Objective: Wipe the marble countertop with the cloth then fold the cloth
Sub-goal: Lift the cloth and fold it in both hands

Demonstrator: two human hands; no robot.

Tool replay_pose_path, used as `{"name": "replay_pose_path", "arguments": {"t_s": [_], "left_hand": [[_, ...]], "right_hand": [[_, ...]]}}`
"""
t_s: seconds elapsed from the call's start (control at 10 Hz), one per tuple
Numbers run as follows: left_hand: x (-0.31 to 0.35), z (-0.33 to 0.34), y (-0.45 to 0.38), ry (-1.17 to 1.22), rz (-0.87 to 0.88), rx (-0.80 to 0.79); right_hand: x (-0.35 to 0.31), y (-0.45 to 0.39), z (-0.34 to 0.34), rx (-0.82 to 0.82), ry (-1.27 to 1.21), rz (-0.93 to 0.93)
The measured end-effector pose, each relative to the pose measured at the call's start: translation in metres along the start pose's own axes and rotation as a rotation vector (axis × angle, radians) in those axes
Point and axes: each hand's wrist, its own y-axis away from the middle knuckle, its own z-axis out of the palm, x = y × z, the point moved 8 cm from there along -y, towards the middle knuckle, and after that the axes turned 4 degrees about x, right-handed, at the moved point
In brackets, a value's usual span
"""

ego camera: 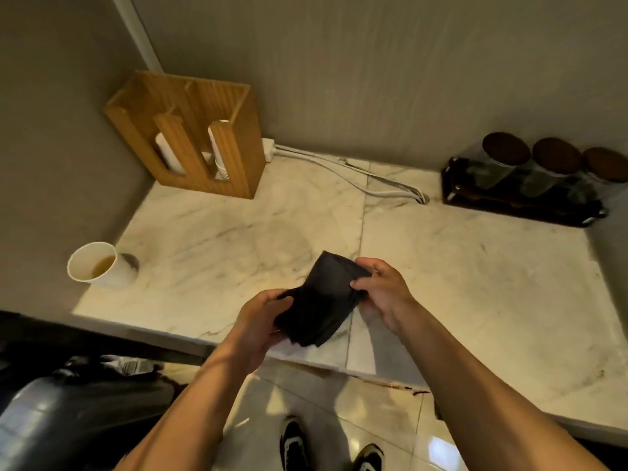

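Note:
A dark, nearly black cloth (323, 300) hangs folded into a thick bundle just above the front edge of the white marble countertop (238, 232). My left hand (261, 324) grips its near lower end from the left. My right hand (380, 294) pinches its far right edge between thumb and fingers. Both hands hold the cloth off the stone, and its lower layers droop toward the counter edge.
A paper cup (97, 265) with brown liquid stands at the counter's left edge. A wooden cup dispenser (193, 134) sits in the back left corner, white cables (356, 178) run along the back, and a dark rack of lidded jars (530, 178) stands back right. Tiled floor and my shoes show below.

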Motion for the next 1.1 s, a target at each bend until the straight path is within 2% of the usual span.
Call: {"name": "replay_pose_path", "arguments": {"t_s": [0.1, 0.2, 0.3, 0.4, 0.5, 0.7, 0.9, 1.1], "left_hand": [[-0.001, -0.015, -0.014, -0.023, -0.029, 0.111], [0.003, -0.023, -0.027, -0.187, 0.003, 0.167], [0.008, -0.023, -0.031, -0.488, 0.079, 0.185], [0.013, -0.024, -0.036, -0.875, 0.172, 0.236], [0.014, -0.026, -0.037, -0.996, 0.209, 0.259], [0.015, -0.021, -0.036, -1.133, 0.26, 0.265], [0.021, -0.024, -0.029, -1.235, 0.207, 0.29], [0.042, -0.013, -0.016, -1.271, 0.251, 0.362]], "right_hand": [[-0.013, -0.023, 0.018, 0.025, 0.105, -0.049], [-0.023, -0.046, 0.039, 0.051, 0.27, -0.097], [-0.024, -0.054, 0.048, 0.056, 0.364, -0.108], [-0.021, -0.055, 0.058, 0.054, 0.594, -0.179], [-0.023, -0.053, 0.058, 0.107, 0.697, -0.241], [-0.023, -0.048, 0.055, 0.138, 0.756, -0.285], [-0.032, -0.035, 0.034, 0.161, 0.683, -0.29], [-0.047, -0.004, 0.008, 0.216, 0.713, -0.415]]}}
